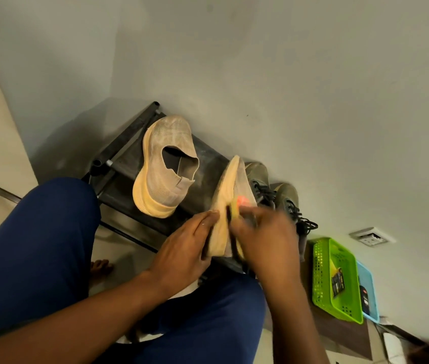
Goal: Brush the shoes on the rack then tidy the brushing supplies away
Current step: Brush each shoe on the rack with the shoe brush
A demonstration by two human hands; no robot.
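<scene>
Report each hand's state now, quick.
Left hand: holding the tan shoe on its edge, fingers along the sole.
Right hand: gripping the brush against that shoe; motion-blurred.

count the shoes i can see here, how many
4: a beige knit slip-on shoe lying on the black rack, its mate held in the hands, and two olive lace-up shoes behind. Lower shelves are hidden.

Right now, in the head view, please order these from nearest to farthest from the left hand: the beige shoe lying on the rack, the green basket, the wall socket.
Measured from the left hand:
1. Beige shoe on the rack, just above the hand, toward the wall.
2. Green basket, on the right side, beyond the right hand.
3. Wall socket, farther right, above the basket.
</scene>
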